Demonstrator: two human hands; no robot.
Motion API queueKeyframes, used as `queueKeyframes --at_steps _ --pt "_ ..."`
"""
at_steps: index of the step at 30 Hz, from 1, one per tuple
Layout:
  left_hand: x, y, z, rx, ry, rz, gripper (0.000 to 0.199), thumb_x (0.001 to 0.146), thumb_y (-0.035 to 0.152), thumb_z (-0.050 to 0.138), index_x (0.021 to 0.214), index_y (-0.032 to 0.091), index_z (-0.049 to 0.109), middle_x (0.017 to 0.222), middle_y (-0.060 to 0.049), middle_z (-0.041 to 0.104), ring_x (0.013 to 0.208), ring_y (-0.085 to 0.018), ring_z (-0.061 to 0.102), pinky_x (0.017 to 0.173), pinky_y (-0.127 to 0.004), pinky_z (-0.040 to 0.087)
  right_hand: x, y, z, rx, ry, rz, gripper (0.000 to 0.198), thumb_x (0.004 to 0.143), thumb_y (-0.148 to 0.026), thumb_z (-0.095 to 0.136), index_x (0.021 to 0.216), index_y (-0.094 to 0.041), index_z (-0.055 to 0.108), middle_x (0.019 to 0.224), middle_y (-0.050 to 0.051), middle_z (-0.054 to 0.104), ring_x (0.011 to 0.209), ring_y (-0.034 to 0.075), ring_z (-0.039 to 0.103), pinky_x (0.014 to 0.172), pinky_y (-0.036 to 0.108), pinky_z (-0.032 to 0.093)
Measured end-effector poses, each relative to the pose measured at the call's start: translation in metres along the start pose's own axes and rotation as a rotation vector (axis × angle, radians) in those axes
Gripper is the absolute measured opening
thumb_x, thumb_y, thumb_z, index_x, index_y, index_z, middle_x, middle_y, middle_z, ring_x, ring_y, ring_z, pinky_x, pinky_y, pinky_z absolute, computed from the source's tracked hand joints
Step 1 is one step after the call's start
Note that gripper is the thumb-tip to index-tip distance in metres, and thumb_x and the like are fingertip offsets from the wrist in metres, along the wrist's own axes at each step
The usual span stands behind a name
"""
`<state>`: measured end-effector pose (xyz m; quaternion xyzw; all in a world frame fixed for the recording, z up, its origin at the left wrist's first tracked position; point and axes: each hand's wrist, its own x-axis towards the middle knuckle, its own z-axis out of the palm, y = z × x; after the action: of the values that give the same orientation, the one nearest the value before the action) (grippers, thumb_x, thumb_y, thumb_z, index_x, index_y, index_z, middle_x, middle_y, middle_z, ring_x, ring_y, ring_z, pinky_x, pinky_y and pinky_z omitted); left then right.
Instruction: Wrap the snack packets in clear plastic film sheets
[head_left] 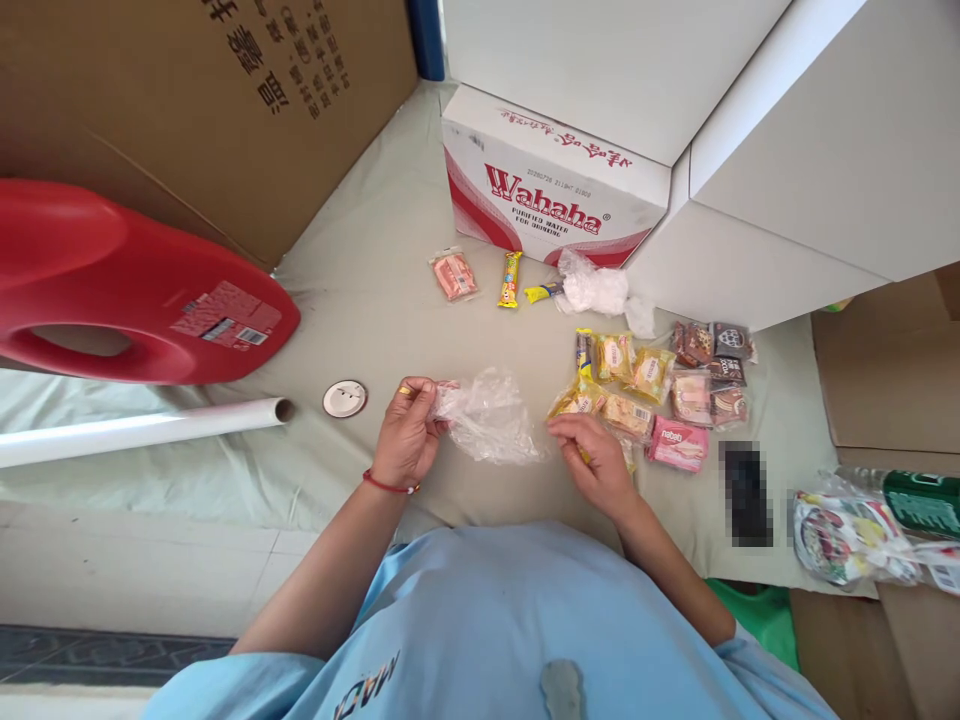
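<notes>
My left hand (411,428) is closed, pinching a crumpled clear plastic bag (495,420) at its left end. The bag spreads out towards the right and looks limp. Just beyond its right edge is my right hand (596,465), fingers slightly bent and thumb apart, with nothing visible in it. Its fingertips are close to a yellow-wrapped snack (581,400), though I cannot tell whether they touch. Around that lie several more small packets, including a wrapped biscuit (627,416), a pink nabati packet (677,444) and dark cocoa packets (729,340).
A Wahaha water carton (551,190) stands at the back, with a reddish packet (454,275), a yellow snack bar (509,280) and crumpled plastic (596,288) before it. On the left are a red jug (150,240), a white roll (142,430) and a round badge (345,398).
</notes>
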<state>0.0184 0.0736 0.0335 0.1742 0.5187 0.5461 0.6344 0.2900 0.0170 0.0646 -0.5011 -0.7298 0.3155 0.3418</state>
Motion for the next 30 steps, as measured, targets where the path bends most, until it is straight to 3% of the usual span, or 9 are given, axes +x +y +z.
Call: queueKeyframes --at_steps 6,9,12,16,20,22,25,28,30 --pt "-0.010 0.000 0.010 0.042 -0.132 -0.006 0.051 0.071 0.056 0.089 0.088 0.024 0.052 0.096 -0.002 0.074 0.068 -0.013 0.063 0.041 -0.018 0.045 0.014 -0.011 -0.002 0.279 0.119 0.078 0.025 0.100 -0.042 0.061 0.121 -0.028 0.065 0.123 0.009 0.063 0.112 0.022 0.064 0.090 0.037 0.058" --pt "-0.012 0.000 0.014 0.050 -0.176 -0.005 0.049 0.075 0.056 0.085 0.089 0.024 0.052 0.100 -0.003 0.074 0.064 -0.012 0.059 0.041 -0.018 0.042 0.018 -0.016 0.006 0.130 0.117 0.012 0.036 0.092 -0.049 0.073 0.120 -0.028 0.067 0.121 0.010 0.061 0.113 0.025 0.061 0.096 0.043 0.054" --pt "-0.011 -0.005 0.014 0.069 -0.208 -0.015 0.048 0.078 0.059 0.082 0.090 0.024 0.051 0.108 -0.005 0.073 0.064 -0.011 0.057 0.046 -0.020 0.044 0.018 -0.018 0.018 -0.005 0.127 0.024 0.020 0.094 -0.041 0.071 0.107 -0.026 0.072 0.102 0.006 0.062 0.098 0.022 0.062 0.088 0.039 0.054" --pt "-0.005 -0.012 0.008 0.185 -0.049 0.122 0.044 0.082 0.057 0.078 0.102 0.024 0.055 0.126 -0.007 0.065 0.092 -0.015 0.063 0.068 -0.025 0.051 0.017 -0.014 0.031 -0.041 0.163 0.093 0.016 0.101 -0.031 0.059 0.099 -0.023 0.072 0.087 0.003 0.063 0.078 0.017 0.061 0.074 0.031 0.053" --pt "-0.014 -0.008 0.001 0.398 0.142 0.378 0.030 0.085 0.048 0.078 0.097 0.024 0.064 0.096 -0.001 0.065 0.087 -0.014 0.059 0.074 -0.024 0.047 0.015 -0.011 0.037 -0.236 0.115 0.140 0.023 0.101 -0.026 0.053 0.107 -0.020 0.075 0.085 0.005 0.066 0.076 0.018 0.063 0.072 0.030 0.051" --pt "-0.028 -0.002 0.002 0.472 0.008 0.354 0.037 0.093 0.052 0.068 0.073 0.022 0.063 0.069 0.001 0.058 0.065 -0.013 0.052 0.063 -0.025 0.041 0.015 -0.011 0.040 -0.301 0.056 0.170 0.030 0.100 -0.023 0.050 0.117 -0.019 0.075 0.088 0.007 0.069 0.078 0.020 0.066 0.074 0.030 0.052" --pt "-0.052 0.001 0.010 0.596 -0.390 0.089 0.063 0.097 0.064 0.053 0.051 0.021 0.058 0.049 -0.001 0.050 0.049 -0.014 0.045 0.054 -0.029 0.035 0.016 -0.015 0.048 -0.340 -0.021 0.208 0.041 0.099 -0.022 0.047 0.134 -0.016 0.068 0.094 0.010 0.073 0.085 0.023 0.069 0.079 0.033 0.055" --pt "-0.065 -0.010 0.021 0.695 -0.655 -0.017 0.060 0.095 0.067 0.053 0.058 0.021 0.065 0.056 -0.003 0.060 0.056 -0.017 0.055 0.059 -0.030 0.042 0.018 -0.020 0.054 -0.335 -0.096 0.255 0.055 0.097 -0.024 0.047 0.151 -0.009 0.052 0.094 0.012 0.076 0.084 0.025 0.070 0.078 0.036 0.056" --pt "-0.066 -0.020 0.024 0.727 -0.600 0.079 0.047 0.093 0.064 0.058 0.077 0.022 0.072 0.074 -0.004 0.070 0.069 -0.020 0.062 0.067 -0.032 0.049 0.017 -0.023 0.057 -0.328 -0.144 0.279 0.065 0.097 -0.025 0.048 0.158 -0.007 0.039 0.092 0.012 0.076 0.081 0.025 0.071 0.073 0.035 0.055"
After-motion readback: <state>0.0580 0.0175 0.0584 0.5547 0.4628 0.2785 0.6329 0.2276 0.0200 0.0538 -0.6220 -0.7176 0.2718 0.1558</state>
